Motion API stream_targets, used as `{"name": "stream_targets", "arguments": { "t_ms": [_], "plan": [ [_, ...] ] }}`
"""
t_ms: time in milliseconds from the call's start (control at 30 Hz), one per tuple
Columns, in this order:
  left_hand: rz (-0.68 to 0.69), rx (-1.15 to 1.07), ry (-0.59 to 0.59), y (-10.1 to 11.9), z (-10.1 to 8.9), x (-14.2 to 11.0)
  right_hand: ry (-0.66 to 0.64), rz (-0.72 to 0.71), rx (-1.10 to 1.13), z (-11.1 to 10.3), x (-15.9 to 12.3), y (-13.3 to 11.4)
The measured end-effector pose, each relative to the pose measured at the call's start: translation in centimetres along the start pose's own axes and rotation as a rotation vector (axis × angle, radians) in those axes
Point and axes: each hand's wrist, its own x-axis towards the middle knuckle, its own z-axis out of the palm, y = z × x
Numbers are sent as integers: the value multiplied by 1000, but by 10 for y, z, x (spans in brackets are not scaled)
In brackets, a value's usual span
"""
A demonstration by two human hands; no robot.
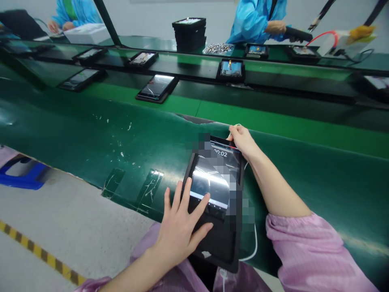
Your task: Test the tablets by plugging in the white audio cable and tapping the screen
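Head view is filled by the green conveyor belt (91, 134), whose near edge curls down over the person's lap, and on that sloping edge a black tablet (217, 198) in its tray is propped, its lower end hanging past the belt toward the lap. Because the tablet is carried by a slope rather than a flat table, it could slide off toward the floor (60, 227) if the hands were lifted. The left hand (179, 227) is laid flat, fingers spread, on the lower part of the lit screen; nothing is clasped, so the tablet is only pressed, not secured, and the glass could be smeared. The right hand (241, 140) is pinched on the tablet's top corner, seemingly at the white cable (253, 247) that loops down the right side; a tug there could strain the plug. Further tablets (156, 87) lie on the far belt, where workers in blue coats (255, 20) are busy.
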Motion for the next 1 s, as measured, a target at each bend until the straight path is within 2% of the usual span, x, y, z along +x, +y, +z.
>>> {"name": "stream_targets", "arguments": {
  "t_ms": [133,200,300,400,533,633,733,867,1000],
  "plan": [
    [46,18,26,0,-4,-7,-16,47,48,-4,-3,-7],
    [106,22,32,-2,-4,-16,45,37,65,-12,-5,-7],
    [186,44,59,-8,4,-32,313,-35,62,-37,-10,3],
    [255,57,116,-18,18,-40,612,-86,36,-72,-21,20],
    [315,52,181,-25,32,-27,758,-71,27,-114,-45,43],
    [337,40,202,-22,38,5,779,-35,41,-130,-63,53],
    [358,20,140,-14,43,60,765,56,35,-135,-72,57],
    [248,-27,58,-3,54,152,752,97,22,-137,-74,53],
    [74,-90,96,2,64,227,740,175,-28,-141,-74,53]
  ]
}}
